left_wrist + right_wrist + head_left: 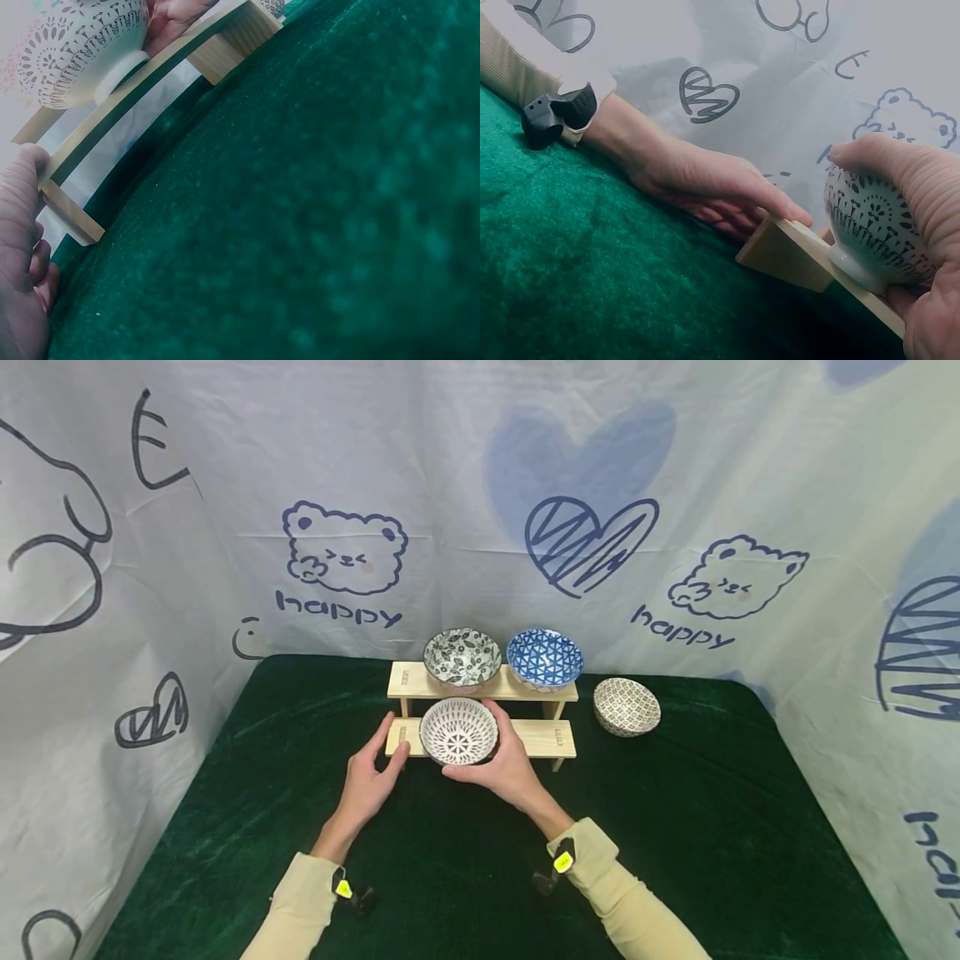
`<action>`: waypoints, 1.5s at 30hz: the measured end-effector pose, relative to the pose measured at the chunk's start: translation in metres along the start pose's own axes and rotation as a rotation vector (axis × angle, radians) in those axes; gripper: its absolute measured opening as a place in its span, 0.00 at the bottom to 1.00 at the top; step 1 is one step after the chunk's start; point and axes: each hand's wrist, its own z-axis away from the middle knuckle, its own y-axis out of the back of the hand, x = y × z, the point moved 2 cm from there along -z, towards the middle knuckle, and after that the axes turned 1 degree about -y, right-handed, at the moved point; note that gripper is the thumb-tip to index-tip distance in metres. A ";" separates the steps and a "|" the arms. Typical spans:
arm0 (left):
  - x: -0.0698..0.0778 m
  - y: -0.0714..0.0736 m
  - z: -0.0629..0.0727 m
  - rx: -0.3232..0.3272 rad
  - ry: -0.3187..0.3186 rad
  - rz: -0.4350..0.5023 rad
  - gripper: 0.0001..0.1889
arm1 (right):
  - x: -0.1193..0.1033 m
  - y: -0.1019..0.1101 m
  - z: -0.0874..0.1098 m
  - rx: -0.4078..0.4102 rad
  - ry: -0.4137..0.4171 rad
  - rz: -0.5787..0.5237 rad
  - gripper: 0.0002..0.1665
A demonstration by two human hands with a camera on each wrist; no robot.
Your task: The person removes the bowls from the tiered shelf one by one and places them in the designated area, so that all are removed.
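Observation:
My right hand (513, 770) holds a white bowl (458, 732) with a dark petal pattern, thumb at its front and fingers round its right side. In the right wrist view the bowl's foot (859, 268) is on the lower board of a two-step wooden stand (543, 737). At the left end of that board, my left hand (367, 779) grips the wood. Its thumb (31, 161) lies on top and the other fingers are down beside the leg. On the upper step sit a black-and-white floral bowl (462, 657) and a blue-and-white patterned bowl (545, 658).
A brown-and-white patterned bowl (627, 707) stands on the green cloth (697, 827) to the right of the stand. Behind the table hangs a white curtain (457, 527) with blue drawings, and its sides come down along both table edges.

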 end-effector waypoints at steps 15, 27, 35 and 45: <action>0.000 0.001 0.001 0.005 -0.005 0.012 0.36 | 0.002 0.007 0.010 0.048 0.006 -0.006 0.70; 0.001 0.002 0.001 0.007 -0.014 0.016 0.36 | 0.002 0.034 0.020 0.102 0.002 -0.034 0.69; 0.002 0.001 0.000 0.009 -0.023 0.024 0.36 | 0.005 0.049 0.024 0.134 -0.002 -0.043 0.66; 0.000 0.000 0.000 0.003 -0.020 0.025 0.36 | 0.009 0.065 0.031 0.182 -0.002 -0.009 0.67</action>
